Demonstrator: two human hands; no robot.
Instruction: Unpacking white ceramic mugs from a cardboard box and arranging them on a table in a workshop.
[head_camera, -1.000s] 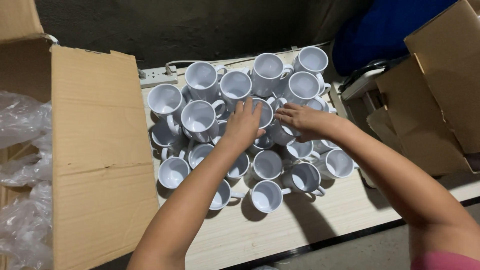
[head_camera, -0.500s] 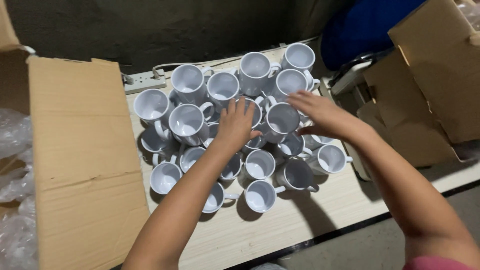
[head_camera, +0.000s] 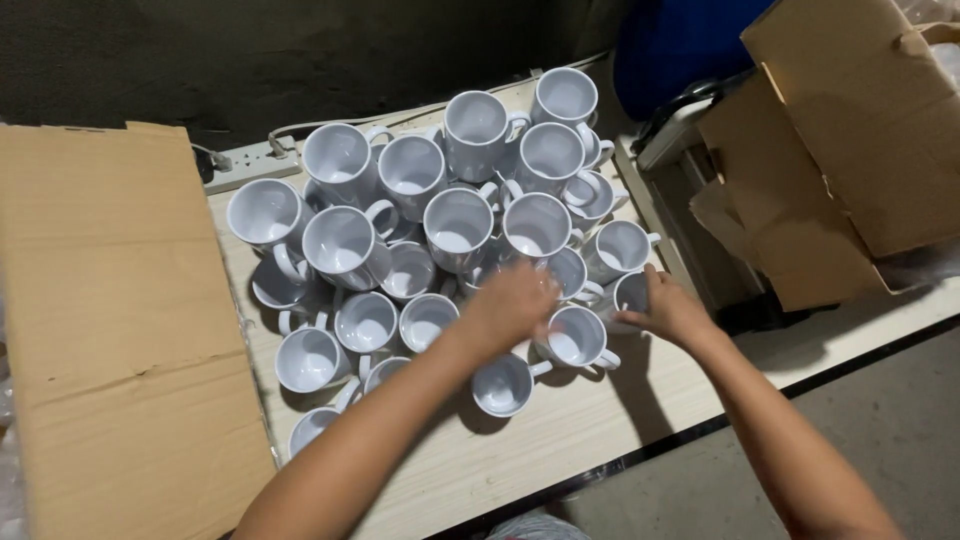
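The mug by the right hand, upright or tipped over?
Upright: the white mug touched by the right hand shows its open mouth facing up.

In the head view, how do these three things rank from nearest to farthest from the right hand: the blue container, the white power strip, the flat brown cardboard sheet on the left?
From the right hand:
1. Blue container, up behind the hand, at the table's far right end.
2. White power strip, far-left edge of the table, beyond the white mugs.
3. Flat brown cardboard sheet, left of the mugs.

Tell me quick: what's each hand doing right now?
Left hand: fingers curled over the stacked white mugs; grip cannot be told.
Right hand: closed around a white mug at the pile's edge.
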